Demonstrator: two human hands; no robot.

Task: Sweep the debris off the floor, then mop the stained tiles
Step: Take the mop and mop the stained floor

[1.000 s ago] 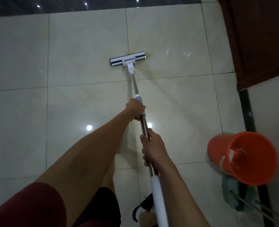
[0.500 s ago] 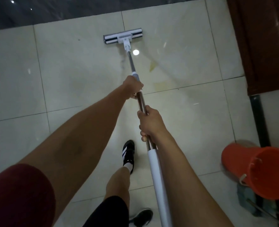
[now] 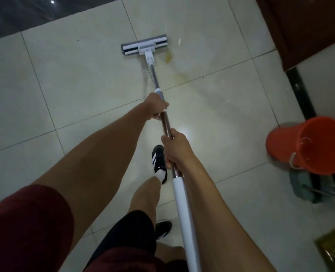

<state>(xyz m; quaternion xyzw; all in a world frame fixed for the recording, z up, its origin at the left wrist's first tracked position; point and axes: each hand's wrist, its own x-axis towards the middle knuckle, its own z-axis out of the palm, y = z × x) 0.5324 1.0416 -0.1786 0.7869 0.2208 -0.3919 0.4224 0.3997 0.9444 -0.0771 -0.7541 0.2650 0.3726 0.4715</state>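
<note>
**Two hands on one flat mop, working a stained tile**

Nearest me, I see two bare forearms, a dark red sleeve (image 3: 25,222) and black shorts (image 3: 127,238). Two black sneakers with white stripes stand on the floor; the forward sneaker (image 3: 158,160) shows a white sock.

I hold one mop handle (image 3: 179,195), white and padded at the near end, bare shiny metal farther on. My right hand (image 3: 175,148) is clenched around the metal just beyond the white padding. My left hand (image 3: 157,107) grasps it farther along, just below a grey collar.

The handle ends in one flat rectangular mop head (image 3: 144,47), grey and white, lying flat on the glossy cream floor tiles (image 3: 74,85). Just to its right are two yellowish stains (image 3: 169,57), smeared and faint.

At the right stands one round orange plastic bucket (image 3: 292,146); I cannot tell what it holds. Beside it lies a second, grey-green mop head (image 3: 302,187).
</note>
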